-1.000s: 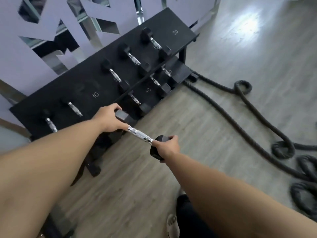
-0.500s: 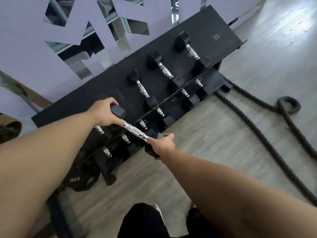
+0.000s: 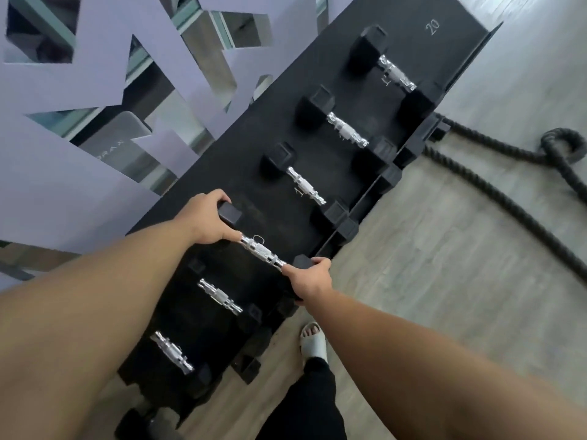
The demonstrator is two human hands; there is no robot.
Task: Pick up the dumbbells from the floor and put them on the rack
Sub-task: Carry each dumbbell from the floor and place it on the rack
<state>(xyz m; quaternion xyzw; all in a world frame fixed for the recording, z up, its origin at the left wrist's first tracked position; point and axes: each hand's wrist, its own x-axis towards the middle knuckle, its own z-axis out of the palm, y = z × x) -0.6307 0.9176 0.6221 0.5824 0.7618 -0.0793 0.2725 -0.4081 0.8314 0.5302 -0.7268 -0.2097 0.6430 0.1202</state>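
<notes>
Dumbbell (image 3: 262,251) over rack (image 3: 320,154) top shelf near its front edge, left hand (image 3: 208,221) clamped on far head, right hand (image 3: 313,278) clamped on near head

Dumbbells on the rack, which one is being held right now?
The dumbbell fourth from the "20" mark: left hand and right hand grip its ends. The others lie untouched.

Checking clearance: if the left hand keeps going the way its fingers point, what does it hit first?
Likely the rack's top shelf just past the dumbbell head that the left hand grips; then the wall panel. Depth unclear.
</notes>
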